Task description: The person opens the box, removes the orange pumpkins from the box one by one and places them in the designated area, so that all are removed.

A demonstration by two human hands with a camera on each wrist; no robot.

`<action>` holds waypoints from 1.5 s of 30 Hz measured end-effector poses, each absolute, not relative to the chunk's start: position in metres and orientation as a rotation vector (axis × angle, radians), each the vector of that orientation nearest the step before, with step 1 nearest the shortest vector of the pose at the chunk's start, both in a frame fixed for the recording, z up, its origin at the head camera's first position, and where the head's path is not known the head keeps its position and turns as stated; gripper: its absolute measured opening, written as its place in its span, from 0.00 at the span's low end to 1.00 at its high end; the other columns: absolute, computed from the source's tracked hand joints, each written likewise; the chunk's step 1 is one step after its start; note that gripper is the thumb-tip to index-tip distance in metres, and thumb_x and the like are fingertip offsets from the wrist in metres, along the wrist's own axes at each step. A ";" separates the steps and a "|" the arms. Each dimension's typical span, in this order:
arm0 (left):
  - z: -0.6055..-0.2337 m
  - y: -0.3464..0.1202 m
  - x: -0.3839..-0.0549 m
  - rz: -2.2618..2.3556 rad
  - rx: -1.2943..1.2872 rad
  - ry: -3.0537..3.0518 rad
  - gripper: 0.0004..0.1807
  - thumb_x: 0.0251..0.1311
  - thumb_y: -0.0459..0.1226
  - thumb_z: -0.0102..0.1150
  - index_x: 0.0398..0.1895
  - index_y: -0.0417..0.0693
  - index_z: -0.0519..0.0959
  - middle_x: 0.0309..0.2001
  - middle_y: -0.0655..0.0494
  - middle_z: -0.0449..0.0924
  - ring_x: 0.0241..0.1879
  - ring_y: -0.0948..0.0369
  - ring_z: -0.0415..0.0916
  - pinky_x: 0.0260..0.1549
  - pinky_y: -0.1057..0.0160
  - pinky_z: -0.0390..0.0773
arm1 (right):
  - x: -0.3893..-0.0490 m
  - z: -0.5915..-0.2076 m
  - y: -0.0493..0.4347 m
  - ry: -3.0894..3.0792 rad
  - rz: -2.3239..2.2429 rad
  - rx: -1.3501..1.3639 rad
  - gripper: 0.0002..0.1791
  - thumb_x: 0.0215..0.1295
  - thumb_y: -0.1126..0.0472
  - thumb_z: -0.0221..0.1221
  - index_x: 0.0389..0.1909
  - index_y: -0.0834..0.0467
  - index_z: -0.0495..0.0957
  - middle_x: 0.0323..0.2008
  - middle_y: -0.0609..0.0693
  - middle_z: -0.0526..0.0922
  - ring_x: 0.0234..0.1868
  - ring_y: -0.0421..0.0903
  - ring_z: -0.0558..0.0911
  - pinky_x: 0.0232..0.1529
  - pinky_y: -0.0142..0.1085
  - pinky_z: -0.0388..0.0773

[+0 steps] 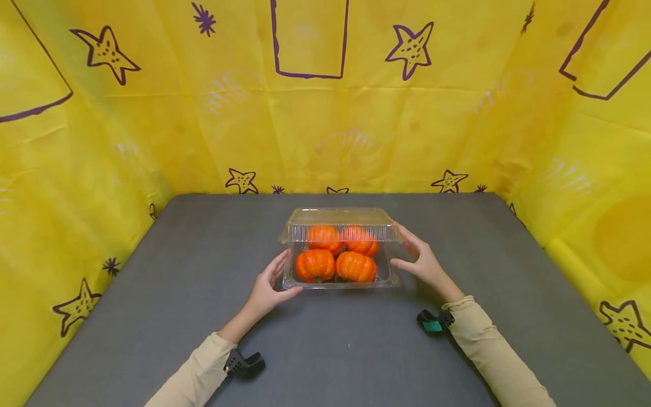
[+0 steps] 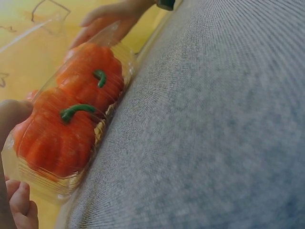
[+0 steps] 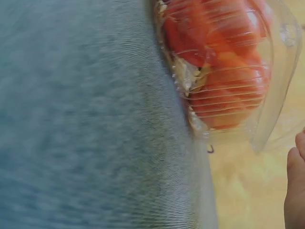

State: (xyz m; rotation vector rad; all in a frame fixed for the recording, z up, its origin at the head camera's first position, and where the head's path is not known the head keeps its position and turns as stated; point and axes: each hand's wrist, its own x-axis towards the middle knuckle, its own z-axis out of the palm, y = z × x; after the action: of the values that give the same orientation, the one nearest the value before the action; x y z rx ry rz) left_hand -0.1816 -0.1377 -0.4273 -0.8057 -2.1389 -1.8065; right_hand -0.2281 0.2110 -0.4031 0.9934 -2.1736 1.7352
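A clear plastic clamshell container (image 1: 341, 285) sits on the table, holding several orange pumpkins (image 1: 356, 267) with green stems (image 2: 76, 112). Its ribbed lid (image 1: 338, 216) is raised at the back, over the rear pumpkins. At the front left corner my left hand (image 1: 267, 291) grips the container, thumb at the front rim and fingers along the left wall. My right hand (image 1: 424, 263) is by the right side, its fingertips at the lid's right edge and the thumb spread apart. In the right wrist view the thumb (image 3: 295, 186) appears beside the container, with a gap between them.
A dark grey cloth covers the table (image 1: 346, 350). Yellow curtains (image 1: 178, 118) with purple starfish drawings stand behind it and on both sides. Black straps (image 1: 245, 363) show at both wrists, below beige sleeves (image 1: 498, 350).
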 end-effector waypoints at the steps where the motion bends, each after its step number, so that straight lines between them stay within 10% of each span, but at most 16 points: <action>1: -0.427 -0.138 -0.182 -1.802 -0.797 -2.143 0.43 0.34 0.16 0.64 0.58 0.18 0.54 0.58 0.26 0.56 0.59 0.39 0.54 0.55 0.57 0.57 | -0.230 -0.403 0.211 -2.182 1.746 0.959 0.41 0.42 0.86 0.58 0.61 0.76 0.54 0.62 0.71 0.53 0.62 0.38 0.59 0.57 0.28 0.57; 11: -0.427 -0.136 -0.180 -1.782 -0.792 -2.154 0.42 0.34 0.16 0.65 0.57 0.17 0.55 0.57 0.25 0.57 0.58 0.39 0.55 0.54 0.60 0.58 | -0.241 -0.401 0.209 -1.970 1.948 1.061 0.43 0.46 0.83 0.58 0.63 0.76 0.46 0.63 0.73 0.48 0.64 0.61 0.50 0.61 0.41 0.49; 24: -0.426 -0.140 -0.180 -1.732 -0.796 -2.193 0.40 0.37 0.19 0.65 0.58 0.21 0.58 0.59 0.29 0.57 0.58 0.41 0.56 0.53 0.50 0.56 | -0.264 -0.395 0.208 -2.001 1.885 1.035 0.40 0.52 0.71 0.62 0.63 0.71 0.52 0.63 0.69 0.51 0.65 0.54 0.53 0.61 0.39 0.50; 45: -0.426 -0.140 -0.181 -1.736 -0.816 -2.175 0.41 0.36 0.18 0.66 0.58 0.21 0.58 0.59 0.29 0.57 0.59 0.41 0.55 0.53 0.47 0.55 | -0.291 -0.374 0.204 -2.087 1.898 0.851 0.33 0.55 0.81 0.52 0.63 0.72 0.54 0.61 0.69 0.56 0.62 0.56 0.58 0.59 0.47 0.54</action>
State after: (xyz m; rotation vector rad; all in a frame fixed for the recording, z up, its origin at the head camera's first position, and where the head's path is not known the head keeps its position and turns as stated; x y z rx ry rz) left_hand -0.1809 -0.1402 -0.4261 -0.8165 -2.1745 -1.7355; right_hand -0.2912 0.2035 -0.3743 0.8507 -2.0868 1.8976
